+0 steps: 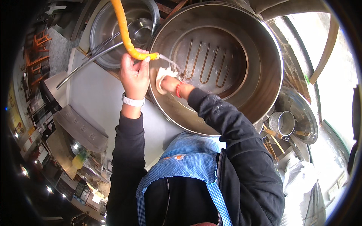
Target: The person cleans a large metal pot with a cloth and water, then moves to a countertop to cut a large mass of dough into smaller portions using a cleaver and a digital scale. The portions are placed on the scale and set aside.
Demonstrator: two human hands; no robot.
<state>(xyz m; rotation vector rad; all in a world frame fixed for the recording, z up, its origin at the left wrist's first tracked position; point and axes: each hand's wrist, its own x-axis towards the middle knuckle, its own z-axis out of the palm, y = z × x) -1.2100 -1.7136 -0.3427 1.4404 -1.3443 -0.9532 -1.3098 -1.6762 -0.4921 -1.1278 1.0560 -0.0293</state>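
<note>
My left hand [135, 74] grips a yellow hose [125, 34] near its end, and water streams from its mouth into a large round metal pot [263, 67]. Inside that pot, my right hand [170, 84] presses a pale cloth [161, 77] near the left inner wall, below the stream. Part of the cloth is hidden under the fingers. A looped metal heating element [208, 63] lies at the pot's bottom, with some water around it.
Upper left stands a wide metal basin [97, 36] holding a smaller bowl [142, 32], with metal rods [90, 59] across its rim. At right are a metal lid [306, 113], a handled metal strainer [281, 123] and a plastic bag [299, 175]. Chairs [39, 63] stand far left.
</note>
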